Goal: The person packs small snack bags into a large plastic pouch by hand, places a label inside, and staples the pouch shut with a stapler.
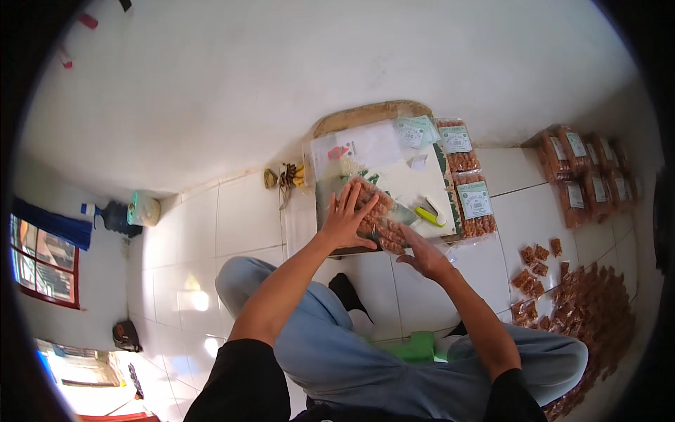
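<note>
Far left: a red-framed window [46, 257] under a dark blue curtain [53, 219], then a water jug [121, 218] lying on its side in view, just beside a pale container [145, 209].
Beside the table: bananas [299, 174] near the wall, close to the table's left edge.
Low table: wooden-rimmed, its pale top [404, 181] partly covered by a white sheet [373, 144].
Left hand [343, 219]: fingers spread wide, laid over the clear bag – it hides part of the contents.
Clear bag [389, 232]: filled with brown pieces, slanting across the table's near edge between the two hands.
Right hand [426, 254]: at the bag's lower right end, fingers straight and thumb apart; whether it pinches the plastic I cannot tell.
In the way: a green stapler-like tool [430, 216] near the right hand, on its far side; a small white slip [419, 162] and green-edged labels [416, 131] farther off.
Right edge: two labelled bags [477, 204], end to end, flanking the table.
Far right: small packets [532, 273] scattered beside a large heap [594, 316] – stacked labelled bags [587, 172] stand beyond, toward the wall.
</note>
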`<state>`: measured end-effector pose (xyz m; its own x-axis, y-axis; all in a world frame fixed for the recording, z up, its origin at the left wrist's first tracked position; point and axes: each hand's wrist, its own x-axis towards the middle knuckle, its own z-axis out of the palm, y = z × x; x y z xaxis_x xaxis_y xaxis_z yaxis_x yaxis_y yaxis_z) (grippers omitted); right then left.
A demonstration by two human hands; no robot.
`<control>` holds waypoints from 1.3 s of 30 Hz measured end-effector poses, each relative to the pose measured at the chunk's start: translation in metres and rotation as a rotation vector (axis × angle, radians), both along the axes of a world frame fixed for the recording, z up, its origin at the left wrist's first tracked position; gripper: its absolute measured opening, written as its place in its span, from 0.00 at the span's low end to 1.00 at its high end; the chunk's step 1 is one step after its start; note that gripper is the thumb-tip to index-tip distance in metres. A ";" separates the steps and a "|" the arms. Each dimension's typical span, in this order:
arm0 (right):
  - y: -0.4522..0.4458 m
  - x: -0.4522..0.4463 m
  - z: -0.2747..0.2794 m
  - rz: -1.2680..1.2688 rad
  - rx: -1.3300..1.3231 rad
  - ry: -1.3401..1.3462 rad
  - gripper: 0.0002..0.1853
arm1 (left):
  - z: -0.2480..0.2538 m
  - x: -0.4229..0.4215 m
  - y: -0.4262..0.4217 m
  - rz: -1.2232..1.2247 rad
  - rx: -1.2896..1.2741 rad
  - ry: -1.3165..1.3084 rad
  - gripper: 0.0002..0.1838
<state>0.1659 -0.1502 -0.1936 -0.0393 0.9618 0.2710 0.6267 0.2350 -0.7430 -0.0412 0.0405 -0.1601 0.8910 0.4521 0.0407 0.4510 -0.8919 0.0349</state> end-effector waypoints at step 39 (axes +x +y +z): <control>0.033 -0.019 -0.016 -0.044 -0.306 0.739 0.37 | -0.001 0.019 -0.020 0.096 0.003 -0.252 0.73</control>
